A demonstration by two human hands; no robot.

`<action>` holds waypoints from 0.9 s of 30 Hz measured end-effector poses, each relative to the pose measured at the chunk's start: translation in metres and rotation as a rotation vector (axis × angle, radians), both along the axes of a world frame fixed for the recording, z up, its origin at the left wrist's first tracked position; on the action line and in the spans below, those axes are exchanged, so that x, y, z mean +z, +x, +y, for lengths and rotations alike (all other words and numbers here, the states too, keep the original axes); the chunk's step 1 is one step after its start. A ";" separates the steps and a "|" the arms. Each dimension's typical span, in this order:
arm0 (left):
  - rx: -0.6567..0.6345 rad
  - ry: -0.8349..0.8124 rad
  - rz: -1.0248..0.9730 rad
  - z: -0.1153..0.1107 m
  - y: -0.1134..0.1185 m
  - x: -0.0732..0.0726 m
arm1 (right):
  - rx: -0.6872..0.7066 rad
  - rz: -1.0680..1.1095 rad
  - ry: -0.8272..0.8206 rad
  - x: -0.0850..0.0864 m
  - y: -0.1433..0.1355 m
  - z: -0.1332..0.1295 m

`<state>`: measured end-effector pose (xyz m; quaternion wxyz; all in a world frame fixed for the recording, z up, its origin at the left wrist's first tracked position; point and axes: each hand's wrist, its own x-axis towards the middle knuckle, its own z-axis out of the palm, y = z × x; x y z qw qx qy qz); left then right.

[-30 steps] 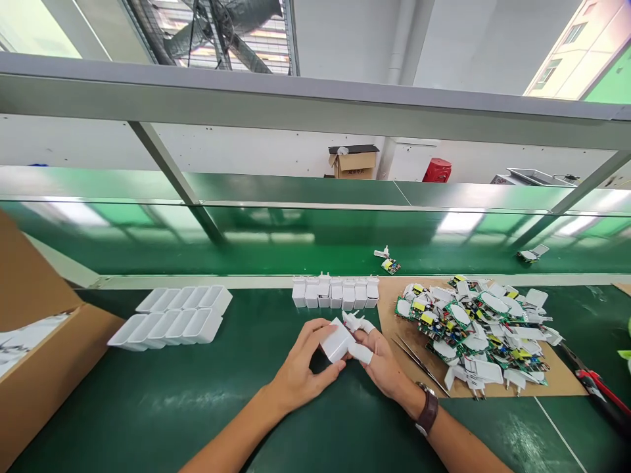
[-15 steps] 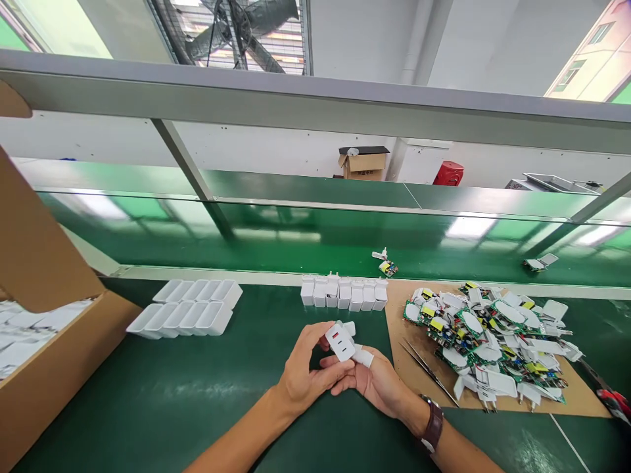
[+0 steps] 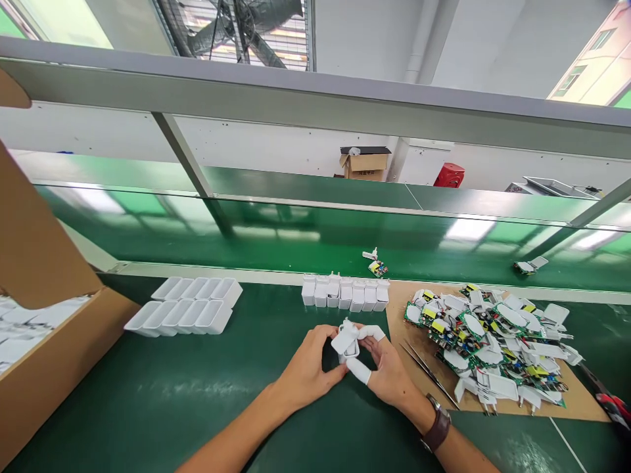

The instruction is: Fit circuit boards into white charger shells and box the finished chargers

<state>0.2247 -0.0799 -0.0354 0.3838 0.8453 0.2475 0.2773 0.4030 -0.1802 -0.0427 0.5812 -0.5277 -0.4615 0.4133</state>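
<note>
A white plastic charger (image 3: 346, 343) is held between my two hands above the green bench, its lid-like piece tilted at the top. My left hand (image 3: 309, 363) grips its left side with thumb and fingers. White finger covers are on the thumb and a finger of my right hand (image 3: 387, 368), which pinches the charger from the right. Just behind stands a row of white charger housings (image 3: 345, 293). Right of my hands lies a pile of charger circuit boards with white covers (image 3: 493, 341), on a brown cardboard sheet (image 3: 401, 328).
Tweezers (image 3: 430, 374) lie on the cardboard's left part. Two rows of open white housings (image 3: 180, 316) sit at the left, beside a cardboard box (image 3: 89, 335) of white parts. Loose board pieces (image 3: 377, 268) rest behind the low ledge. A red-handled tool (image 3: 614, 404) is at far right.
The charger has been turned from its slotted face to its open-ended side. My right hand has shifted from underneath to its right side, thumb and finger now pinching it.
</note>
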 end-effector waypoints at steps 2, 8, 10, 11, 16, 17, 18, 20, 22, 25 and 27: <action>-0.081 -0.129 0.045 0.011 -0.006 0.002 | 0.017 -0.187 0.012 -0.002 0.002 0.000; -0.223 -0.342 -0.094 0.036 -0.016 0.012 | 0.009 -0.360 -0.027 -0.009 0.006 -0.003; -0.287 -0.291 -0.123 0.033 -0.014 0.012 | 0.026 -0.370 -0.061 -0.008 0.006 -0.004; -0.294 -0.249 -0.140 0.030 -0.012 0.012 | 0.034 -0.374 -0.078 -0.007 0.006 -0.005; -0.196 -0.171 -0.242 0.024 -0.006 0.008 | 0.062 -0.406 -0.106 0.007 0.004 -0.006; -0.216 -0.159 -0.237 0.024 -0.005 0.006 | 0.073 -0.425 -0.092 0.009 0.004 -0.006; -0.250 -0.134 -0.222 0.024 -0.004 0.005 | 0.086 -0.447 -0.075 0.011 0.004 -0.006; -0.316 -0.056 -0.195 0.025 -0.002 0.002 | 0.106 -0.492 -0.044 0.011 0.004 -0.006; -0.340 0.018 -0.204 0.024 0.001 0.000 | 0.125 -0.524 -0.010 0.010 0.005 -0.007; -0.306 0.109 -0.227 0.020 0.006 -0.001 | 0.114 -0.538 -0.004 0.004 0.004 -0.006; -0.244 0.185 -0.235 0.017 0.010 0.001 | 0.084 -0.523 -0.038 -0.001 0.003 -0.006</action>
